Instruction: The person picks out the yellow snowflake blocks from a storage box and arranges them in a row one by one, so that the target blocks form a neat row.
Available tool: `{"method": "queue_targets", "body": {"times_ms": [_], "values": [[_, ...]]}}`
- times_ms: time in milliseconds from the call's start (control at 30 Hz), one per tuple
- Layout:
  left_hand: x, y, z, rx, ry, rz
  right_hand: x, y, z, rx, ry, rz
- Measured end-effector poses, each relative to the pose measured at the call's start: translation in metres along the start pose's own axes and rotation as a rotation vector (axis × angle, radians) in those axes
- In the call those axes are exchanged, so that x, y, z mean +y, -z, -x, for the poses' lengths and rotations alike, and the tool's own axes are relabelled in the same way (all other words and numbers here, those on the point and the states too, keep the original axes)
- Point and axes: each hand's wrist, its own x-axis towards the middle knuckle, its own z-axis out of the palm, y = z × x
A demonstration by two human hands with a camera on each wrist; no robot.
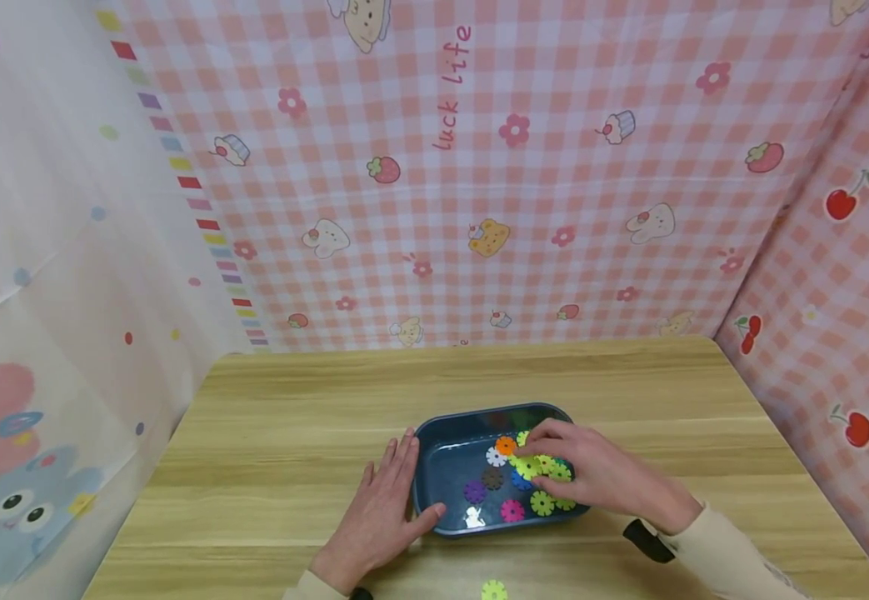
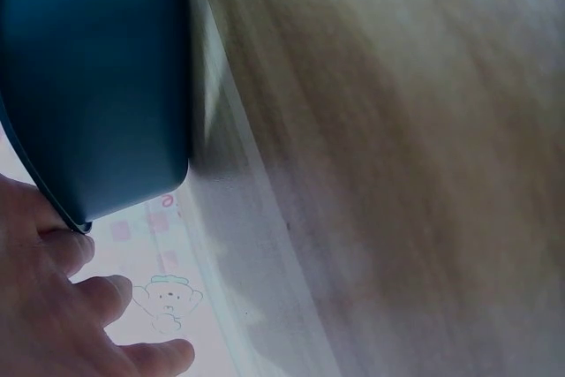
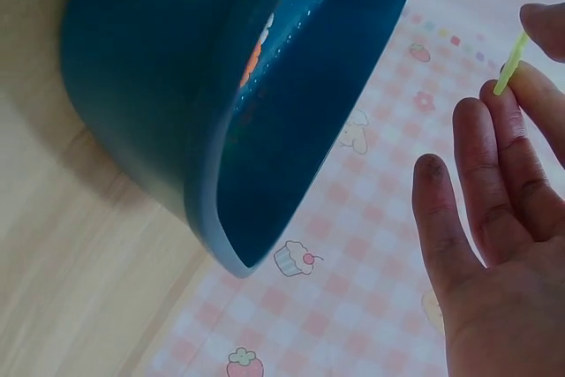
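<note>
A dark blue tray holds several small notched plastic discs, snowflake building pieces, mostly at its right side. Among them are an orange disc, a purple disc, a brown disc and a pink disc. My right hand is over the tray's right part and hides some discs. Its thumb and finger pinch a yellow-green disc, seen edge-on in the right wrist view. Along the tray's left end, my left hand touches the rim with fairly straight, spread fingers.
One yellow-green disc lies on the wooden table near the front edge. Pink checked cloth hangs behind the table and at the right; a white printed cloth hangs at the left.
</note>
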Motion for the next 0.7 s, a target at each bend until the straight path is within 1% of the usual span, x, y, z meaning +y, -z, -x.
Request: {"method": "queue_targets", "body": {"times_ms": [167, 333, 533, 700], "values": [[0.000, 0.000, 0.001, 0.005, -0.002, 0.003, -0.004, -0.003, 0.008, 0.030, 0.040, 0.012], [0.000, 0.001, 0.000, 0.000, 0.002, 0.004, -0.008, -0.006, 0.015, 0.056, 0.062, 0.017], [0.001, 0.001, 0.001, -0.002, 0.004, 0.003, -0.010, -0.011, 0.023, 0.117, 0.156, 0.021], [0.002, 0.002, 0.000, -0.008, 0.009, 0.006, -0.014, -0.016, 0.030, 0.140, 0.201, 0.006]]}}
